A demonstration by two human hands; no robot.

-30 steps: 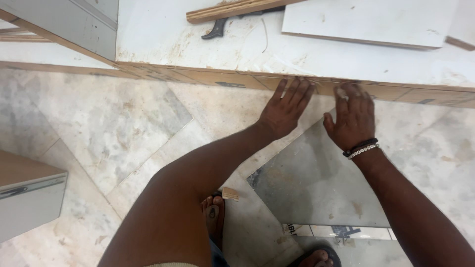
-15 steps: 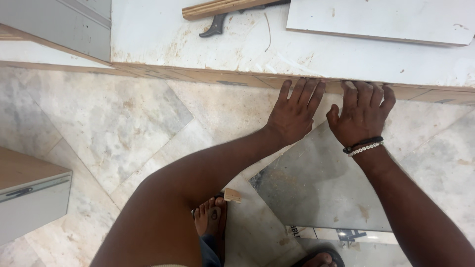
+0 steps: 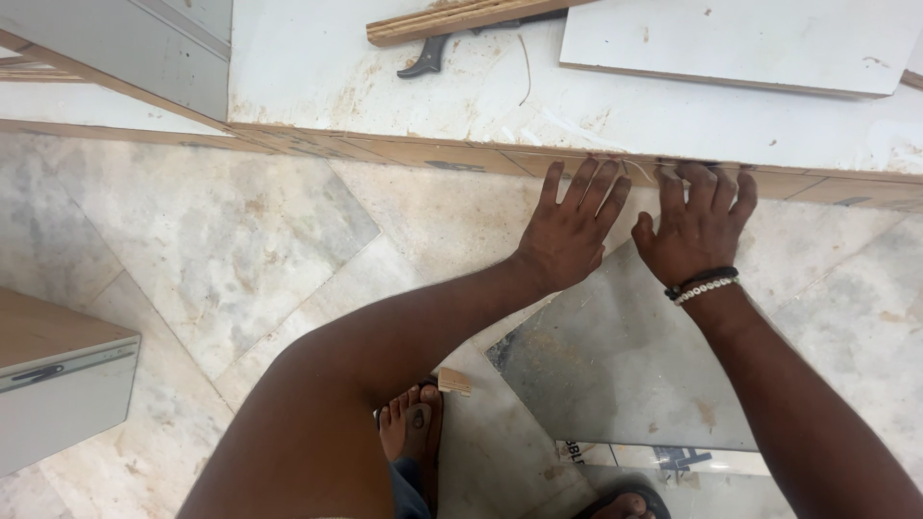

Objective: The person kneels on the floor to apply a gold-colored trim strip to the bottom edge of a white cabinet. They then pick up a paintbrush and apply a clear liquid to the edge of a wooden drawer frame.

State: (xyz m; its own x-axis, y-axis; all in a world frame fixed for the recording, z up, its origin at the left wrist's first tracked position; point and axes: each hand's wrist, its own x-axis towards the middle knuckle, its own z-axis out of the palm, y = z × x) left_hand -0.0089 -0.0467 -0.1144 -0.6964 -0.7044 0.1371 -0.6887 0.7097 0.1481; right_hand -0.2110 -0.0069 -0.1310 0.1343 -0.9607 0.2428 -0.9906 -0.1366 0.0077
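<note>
Together, both hands press the board's wooden edge.

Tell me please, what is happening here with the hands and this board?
A person stands over a large white board and presses both hands against its brown edge. The left hand and the right hand lie side by side, fingers spread along the edge. The right wrist wears bead bracelets. On the board lie a smaller white panel, a wooden strip and a dark tool. The floor is marble tile.
</note>
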